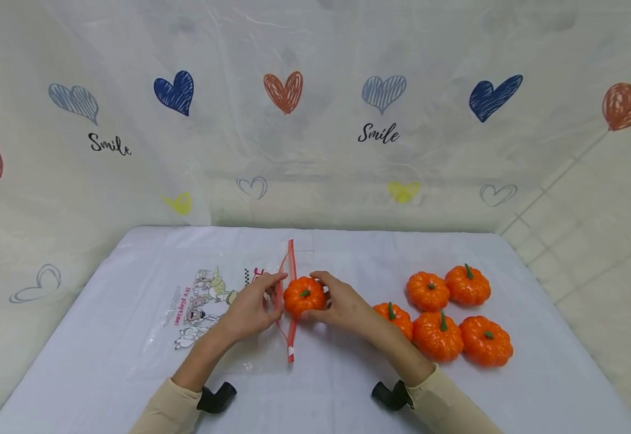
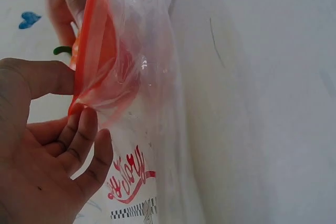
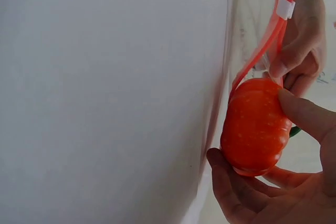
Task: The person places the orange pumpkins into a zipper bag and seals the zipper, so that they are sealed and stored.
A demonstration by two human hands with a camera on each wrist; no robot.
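Pumpkin (image 1: 300,302) held by right hand (image 1: 344,302) could snag on bag rim (image 2: 88,45) if left hand (image 1: 253,306), pinching that rim, slackens.

Glossy pumpkins (image 1: 300,304), ribbed, smooth and plastic-looking, catching bright highlights. Thin, clear plastic bag (image 1: 206,308), shiny and creased, edged by a smooth plastic strip (image 1: 292,336) with a plastic slider (image 3: 285,8). Matt, cloth-like counter (image 1: 332,380); matt cloth sleeves (image 1: 451,407); wrinkled, faintly shiny, plastic-looking backdrop sheet (image 1: 321,154).
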